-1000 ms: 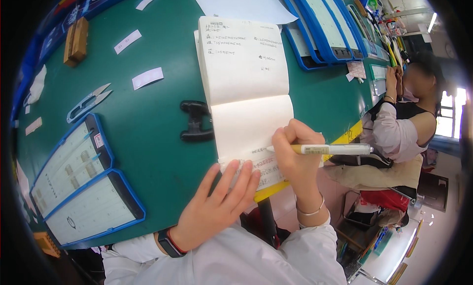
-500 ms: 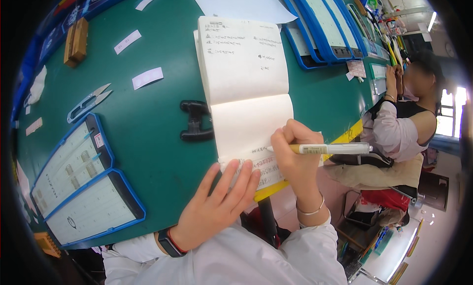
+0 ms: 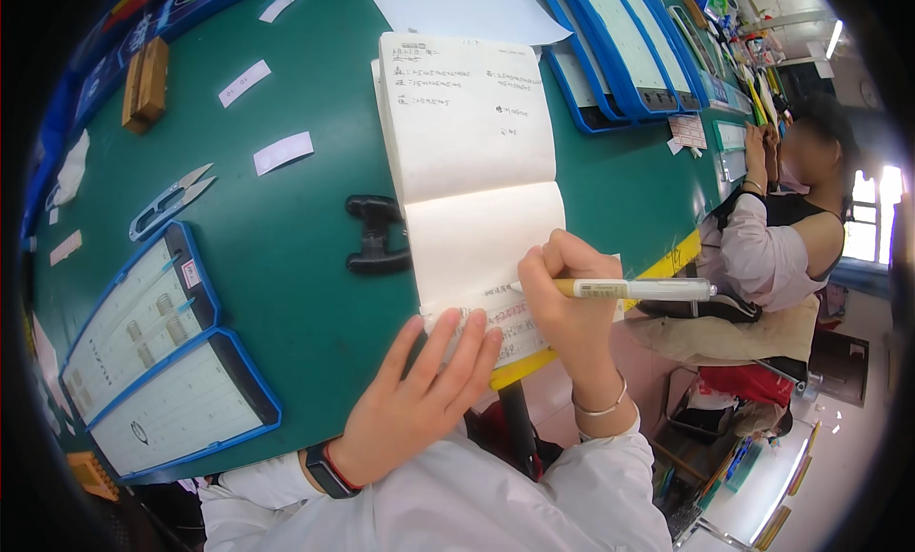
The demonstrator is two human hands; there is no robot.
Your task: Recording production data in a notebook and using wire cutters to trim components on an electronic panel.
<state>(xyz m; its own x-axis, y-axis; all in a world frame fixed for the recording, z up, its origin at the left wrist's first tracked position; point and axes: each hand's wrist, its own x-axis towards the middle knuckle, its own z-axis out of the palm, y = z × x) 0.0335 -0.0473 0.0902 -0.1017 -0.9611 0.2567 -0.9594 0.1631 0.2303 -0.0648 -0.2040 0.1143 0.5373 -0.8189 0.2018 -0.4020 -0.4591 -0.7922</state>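
An open notebook (image 3: 477,161) lies near the table's front edge, with handwriting on its far page and at the bottom of its near page. My right hand (image 3: 579,295) grips a pen (image 3: 648,289) with a white and yellow barrel, its tip at the written lines on the near page. My left hand (image 3: 429,390) rests with fingers spread over the lower left part of that page. A black H-shaped clip or handle (image 3: 376,234) sits against the notebook's left side. Part of the lower writing is covered by my fingers.
On the green table (image 3: 305,314) lie thread snips (image 3: 172,204), a blue-framed case (image 3: 172,352) holding springs, paper slips (image 3: 283,153) and a wooden block (image 3: 146,85). Blue trays (image 3: 620,51) are stacked at the far right. Another person (image 3: 782,218) sits at the right.
The notebook has shifted very slightly to the left in view. My right hand and the pen have moved a little left too; my left hand stays on the page.
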